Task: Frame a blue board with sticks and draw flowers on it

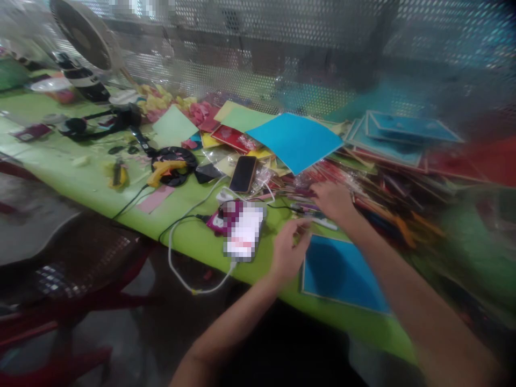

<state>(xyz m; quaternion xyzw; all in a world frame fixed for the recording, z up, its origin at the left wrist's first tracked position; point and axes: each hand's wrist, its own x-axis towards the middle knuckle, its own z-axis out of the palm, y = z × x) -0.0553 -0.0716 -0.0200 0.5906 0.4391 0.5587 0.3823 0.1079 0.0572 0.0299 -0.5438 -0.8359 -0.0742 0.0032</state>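
My left hand (288,250) hovers over the green table's front part, left of a blue sheet (342,274) with a pale border. Its fingers are curved, thumb apart, and I see nothing held in it. My right hand (332,201) reaches farther in, over a heap of thin sticks and pens. The fingers look stretched out, though their tips blur into the heap. A white pen (324,222) lies just below that hand. To the left of my hands are a phone with a lit screen (245,234), plugged into a white cable, and a dark phone (243,174).
A bright blue sheet (296,141) tops piled coloured paper. Blue bordered cards (407,134) are stacked at the right rear. A yellow-handled glue gun (167,171) rests on a round black thing. A fan (83,32) stands far left, and perforated mesh (274,59) runs behind.
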